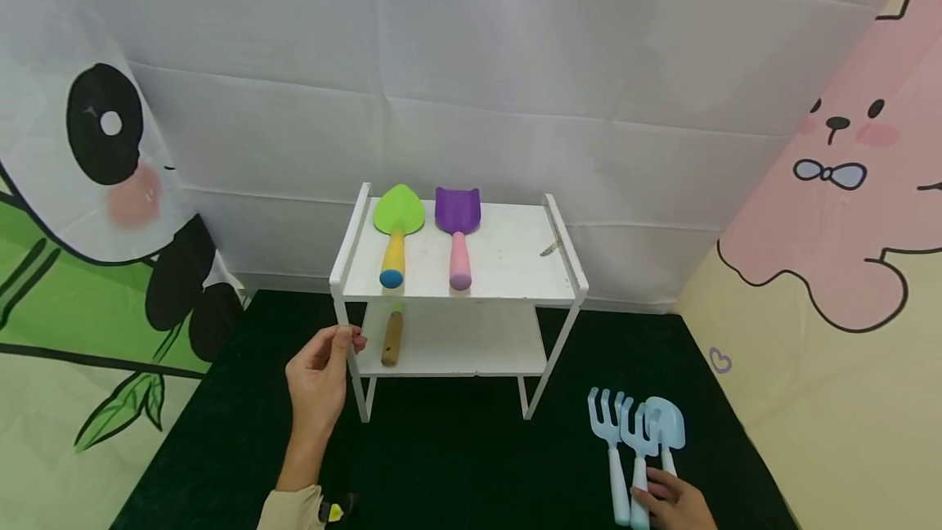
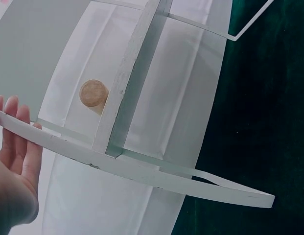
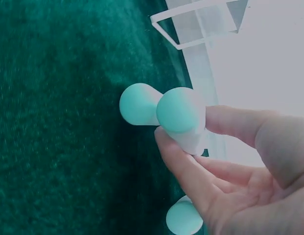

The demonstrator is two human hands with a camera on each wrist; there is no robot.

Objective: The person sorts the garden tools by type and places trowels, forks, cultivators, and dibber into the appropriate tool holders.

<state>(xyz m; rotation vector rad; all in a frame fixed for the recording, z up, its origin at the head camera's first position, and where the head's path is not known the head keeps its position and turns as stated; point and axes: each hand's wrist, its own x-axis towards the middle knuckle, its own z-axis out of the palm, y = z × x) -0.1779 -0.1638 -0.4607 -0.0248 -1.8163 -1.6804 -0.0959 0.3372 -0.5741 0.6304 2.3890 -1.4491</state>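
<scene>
In the head view my left hand (image 1: pixel 320 387) holds the front left leg of a small white two-tier shelf (image 1: pixel 508 256). The left wrist view shows its fingers (image 2: pixel 32 161) behind the white bar; the thumb is hidden there. My right hand (image 1: pixel 680 501) pinches the handle of a light blue hand fork (image 1: pixel 639 436) between thumb and fingers. Another light blue hand fork (image 1: pixel 614 464) lies to its left, and a light blue shovel (image 1: pixel 668 424) to its right, its handle partly covered by the hand.
On the top tier lie a green trowel (image 1: pixel 399 211) with a yellow handle and a purple shovel (image 1: pixel 458 211) with a pink handle. A tool with a wooden handle (image 1: pixel 392 339) rests on the lower tier. Dark green cloth (image 1: pixel 456 456) covers the table, with printed curtains around.
</scene>
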